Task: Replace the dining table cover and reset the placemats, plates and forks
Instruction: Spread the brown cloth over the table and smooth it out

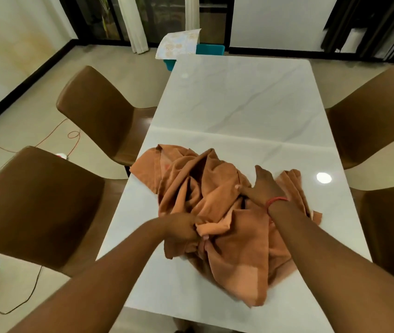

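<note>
The left hand (186,230) pinches a fold of the bunched orange cover (215,200) while the right hand (265,186) presses flat-fingered into it, apparently gathering it on the table (239,97).

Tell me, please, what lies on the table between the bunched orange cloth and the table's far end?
Nothing: in the head view the white marble table is bare from the orange cloth to its far edge.

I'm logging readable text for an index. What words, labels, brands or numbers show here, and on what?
None can be read.
Orange cloth: plain, no print.
Patterned sheet at the far end: floral motifs only, no lettering.
Table, chairs: no labels visible.
</note>
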